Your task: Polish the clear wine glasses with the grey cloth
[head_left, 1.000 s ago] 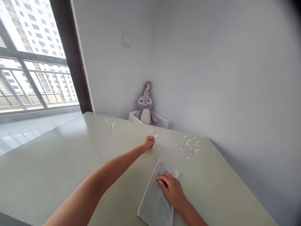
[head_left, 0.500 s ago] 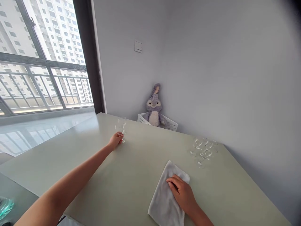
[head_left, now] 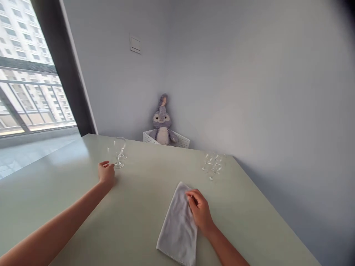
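My left hand [head_left: 106,173] is just left of two stemmed glasses near the table's far left edge. Its fingers are loosely bent and apart, with nothing between them. The nearer glass [head_left: 119,163] stands upright beside the fingertips; the other glass [head_left: 122,152] is right behind it. Closed fingers of my right hand [head_left: 200,212] rest at the upper right part of a grey-white cloth [head_left: 177,229] lying flat on the table. That hand covers the cloth's upper right corner, and how much fabric it grips is partly hidden.
Several clear stemmed glasses [head_left: 216,168] stand close together at the far right of the pale green table [head_left: 133,221]. Beyond the far edge, a purple plush toy [head_left: 162,135] sits in a white perforated basket [head_left: 181,141]. Walls and a window border the table.
My left hand has let go of the glass and drawn back to its left. My right hand now covers the cloth's upper right corner. The view has turned to the right.
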The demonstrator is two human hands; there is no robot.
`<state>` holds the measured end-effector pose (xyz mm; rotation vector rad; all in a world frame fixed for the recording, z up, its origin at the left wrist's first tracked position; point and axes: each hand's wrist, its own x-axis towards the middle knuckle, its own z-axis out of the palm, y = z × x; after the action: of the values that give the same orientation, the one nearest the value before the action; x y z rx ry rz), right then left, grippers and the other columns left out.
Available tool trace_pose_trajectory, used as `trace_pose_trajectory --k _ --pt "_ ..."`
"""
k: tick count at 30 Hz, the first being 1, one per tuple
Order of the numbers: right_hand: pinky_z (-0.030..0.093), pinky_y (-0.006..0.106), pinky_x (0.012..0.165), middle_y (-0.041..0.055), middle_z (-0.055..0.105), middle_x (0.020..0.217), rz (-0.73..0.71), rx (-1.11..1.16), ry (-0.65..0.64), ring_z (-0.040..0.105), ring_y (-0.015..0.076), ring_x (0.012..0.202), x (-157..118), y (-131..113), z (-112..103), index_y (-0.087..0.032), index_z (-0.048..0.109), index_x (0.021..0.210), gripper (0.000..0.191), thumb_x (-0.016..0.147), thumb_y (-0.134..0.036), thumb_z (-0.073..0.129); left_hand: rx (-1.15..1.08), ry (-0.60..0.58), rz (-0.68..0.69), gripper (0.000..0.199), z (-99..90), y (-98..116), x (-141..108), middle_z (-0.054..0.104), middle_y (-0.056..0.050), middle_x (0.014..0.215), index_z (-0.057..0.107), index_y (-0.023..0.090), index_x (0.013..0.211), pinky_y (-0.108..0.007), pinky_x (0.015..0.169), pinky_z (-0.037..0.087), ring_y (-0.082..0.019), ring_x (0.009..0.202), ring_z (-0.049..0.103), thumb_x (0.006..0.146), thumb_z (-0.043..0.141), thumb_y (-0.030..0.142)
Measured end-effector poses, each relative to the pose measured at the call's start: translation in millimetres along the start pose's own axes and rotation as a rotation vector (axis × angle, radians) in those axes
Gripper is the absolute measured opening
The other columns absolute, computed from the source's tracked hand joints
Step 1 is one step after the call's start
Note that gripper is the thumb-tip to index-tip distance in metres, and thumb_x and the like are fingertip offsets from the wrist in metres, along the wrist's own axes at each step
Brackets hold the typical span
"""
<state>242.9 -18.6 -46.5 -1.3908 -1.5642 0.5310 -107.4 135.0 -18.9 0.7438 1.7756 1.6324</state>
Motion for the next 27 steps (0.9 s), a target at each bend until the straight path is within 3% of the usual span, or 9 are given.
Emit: trace_pose_trajectory --k 4,6,9,12,15,18,22,24,27 --pt "0.045 0.025 0.059 0.0071 0.055 0.101 0.282 0.057 0.499 0.052 0.0113 0.062 32.2 32.3 -27.7 -0.017 0.051 0.107 0.036 0.073 -0.029 0.047 -0.065 -0.185 -0.039 0.030 11.1 -11.9 -50.5 0.044 0.004 0.072 0.047 0.021 0.085 -0.020 0.049 0.038 -0.008 0.056 0.043 0.056 0.054 0.020" --pt "0.044 0.024 0.055 0.0086 0.053 0.109 0.450 0.125 0.616 0.052 0.0096 0.058 52.4 49.8 -45.0 -0.018 0.046 0.112 0.047 0.066 -0.029 0.052 -0.091 -0.318 -0.028 0.030 16.6 -20.2 -79.1 0.047 0.003 0.077 0.050 0.022 0.085 -0.020 0.050 0.039 -0.008 0.059 0.045 0.055 0.054 0.021" --pt "0.044 0.022 0.049 0.0073 0.057 0.097 0.548 0.227 0.577 0.054 0.0109 0.058 76.9 67.2 -61.6 -0.016 0.051 0.100 0.044 0.058 -0.029 0.058 -0.063 -0.460 0.002 0.029 21.1 -28.8 -109.8 0.048 0.002 0.084 0.052 0.023 0.086 -0.020 0.050 0.038 -0.007 0.057 0.044 0.057 0.054 0.022" --pt "0.043 0.021 0.047 0.0034 0.059 0.079 0.523 0.260 0.499 0.054 0.0115 0.058 88.5 70.5 -57.2 -0.016 0.054 0.079 0.026 0.057 -0.030 0.057 0.014 -0.567 0.055 0.025 26.7 -27.4 -121.1 0.051 0.001 0.087 0.054 0.023 0.086 -0.021 0.052 0.039 -0.008 0.057 0.045 0.061 0.052 0.023" --pt "0.043 0.019 0.048 0.0037 0.060 0.079 0.499 0.288 0.428 0.055 0.0108 0.060 91.1 62.5 -33.0 -0.016 0.054 0.073 0.020 0.059 -0.030 0.053 0.122 -0.709 0.103 0.024 42.3 -19.2 -124.1 0.055 -0.001 0.084 0.058 0.022 0.086 -0.021 0.052 0.037 -0.010 0.059 0.047 0.063 0.052 0.023" --pt "0.042 0.018 0.048 0.0052 0.062 0.088 0.482 0.321 0.326 0.056 0.0095 0.059 90.1 46.2 0.5 -0.016 0.058 0.079 0.023 0.059 -0.027 0.051 0.266 -0.851 0.100 0.027 68.9 -12.7 -130.1 0.057 0.000 0.074 0.062 0.022 0.088 -0.020 0.048 0.033 -0.010 0.055 0.046 0.062 0.056 0.022" --pt "0.043 0.019 0.044 0.0050 0.063 0.097 0.459 0.360 0.201 0.056 0.0089 0.052 87.6 27.6 32.2 -0.018 0.060 0.096 0.041 0.058 -0.020 0.049 0.273 -0.891 0.108 0.040 103.2 -11.3 -140.5 0.059 -0.003 0.099 0.060 0.023 0.098 -0.020 0.054 0.036 -0.010 0.066 0.049 0.058 0.062 0.017" --pt "0.045 0.020 0.046 0.0049 0.060 0.104 0.451 0.357 0.267 0.057 0.0086 0.052 88.7 28.5 32.1 -0.020 0.057 0.102 0.046 0.058 -0.019 0.047 0.247 -0.895 0.096 0.049 113.1 -12.5 -142.6 0.055 -0.005 0.113 0.055 0.024 0.107 -0.020 0.056 0.037 -0.010 0.070 0.050 0.059 0.064 0.018" --pt "0.046 0.019 0.048 0.0079 0.053 0.116 0.483 0.325 0.482 0.057 0.0085 0.057 97.3 44.1 10.8 -0.019 0.050 0.110 0.051 0.059 -0.019 0.045 0.224 -0.909 0.047 0.060 121.1 -14.5 -141.6 0.051 -0.006 0.119 0.046 0.026 0.117 -0.020 0.053 0.037 -0.010 0.069 0.051 0.061 0.064 0.022"
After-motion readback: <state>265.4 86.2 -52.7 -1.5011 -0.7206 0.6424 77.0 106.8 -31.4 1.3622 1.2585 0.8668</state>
